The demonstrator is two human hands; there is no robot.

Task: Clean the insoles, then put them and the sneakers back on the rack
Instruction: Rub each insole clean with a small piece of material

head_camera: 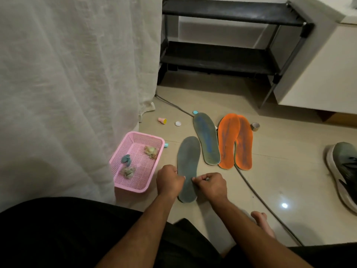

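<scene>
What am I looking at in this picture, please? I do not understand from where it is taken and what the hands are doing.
There is no machine here. A person wears a camera on the head, so you look down at their own arms. The left hand and right hand both pinch a grey insole that lies on the tiled floor. Beyond it lie a second grey insole and two orange insoles. A pink basket to the left holds crumpled wads. One sneaker lies at the right edge, and the black rack stands behind.

both hands (170, 180) on grey insole (187, 167).
</scene>
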